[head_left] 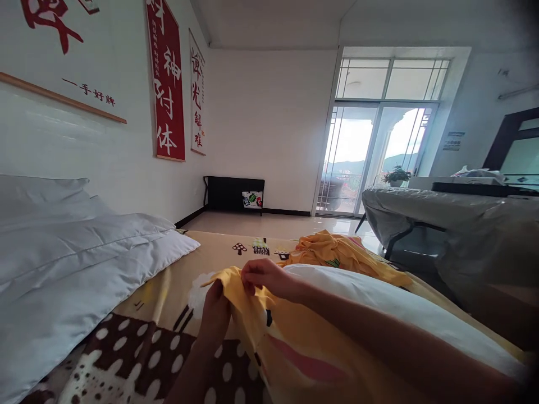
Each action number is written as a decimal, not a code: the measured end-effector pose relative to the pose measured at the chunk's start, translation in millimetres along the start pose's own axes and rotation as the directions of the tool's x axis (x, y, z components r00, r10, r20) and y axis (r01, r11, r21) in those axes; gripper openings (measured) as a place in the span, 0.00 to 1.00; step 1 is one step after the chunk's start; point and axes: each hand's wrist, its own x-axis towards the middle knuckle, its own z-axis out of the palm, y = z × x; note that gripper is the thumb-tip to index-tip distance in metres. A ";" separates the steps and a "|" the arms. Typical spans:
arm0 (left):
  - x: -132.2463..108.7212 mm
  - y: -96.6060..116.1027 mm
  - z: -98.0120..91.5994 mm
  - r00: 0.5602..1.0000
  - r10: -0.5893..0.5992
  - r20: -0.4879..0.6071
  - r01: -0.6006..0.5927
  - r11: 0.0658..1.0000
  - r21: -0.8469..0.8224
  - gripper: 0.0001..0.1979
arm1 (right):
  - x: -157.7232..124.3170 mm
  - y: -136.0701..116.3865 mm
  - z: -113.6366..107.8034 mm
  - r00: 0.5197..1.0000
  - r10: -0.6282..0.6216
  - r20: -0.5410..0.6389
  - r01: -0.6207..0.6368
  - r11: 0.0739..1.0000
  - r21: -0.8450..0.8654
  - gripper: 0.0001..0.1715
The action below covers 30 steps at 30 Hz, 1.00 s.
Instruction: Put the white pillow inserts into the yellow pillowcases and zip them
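The person's left hand (216,310) and right hand (266,276) each pinch the raised edge of a thin yellow fabric printed with pink and black (305,339), the two grips close together. The fabric spreads toward the person over a beige-and-brown patterned bed cover (160,350), beside a plump white cushion-like bundle (357,294); a crumpled orange-yellow cloth heap (332,252) lies beyond. The fabric looks light, limp and hard to tear, likely to fold on itself; its edge or a corner seems the best hold, between thumb and fingers.
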 end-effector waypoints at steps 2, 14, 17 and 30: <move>-1.3 -2.3 1.3 0.999 -0.033 0.012 0.034 0.996 -0.083 0.18 | -0.2 -0.1 -4.9 0.994 0.010 -0.106 -0.027 0.987 -0.160 0.06; -12.0 6.7 23.0 0.983 0.075 -0.167 -0.018 0.947 0.319 0.20 | -2.5 15.8 14.4 0.976 -0.107 -0.191 -0.016 0.835 -0.550 0.05; -12.0 8.6 20.3 0.987 0.075 -0.140 -0.030 0.953 0.300 0.21 | -1.6 14.3 10.5 0.963 -0.087 -0.253 -0.039 0.889 -0.456 0.04; 3.6 -11.4 -3.4 0.998 -0.031 -0.063 0.024 0.993 -0.112 0.25 | 5.7 11.4 -12.2 0.974 0.115 -0.197 -0.142 0.981 -0.129 0.11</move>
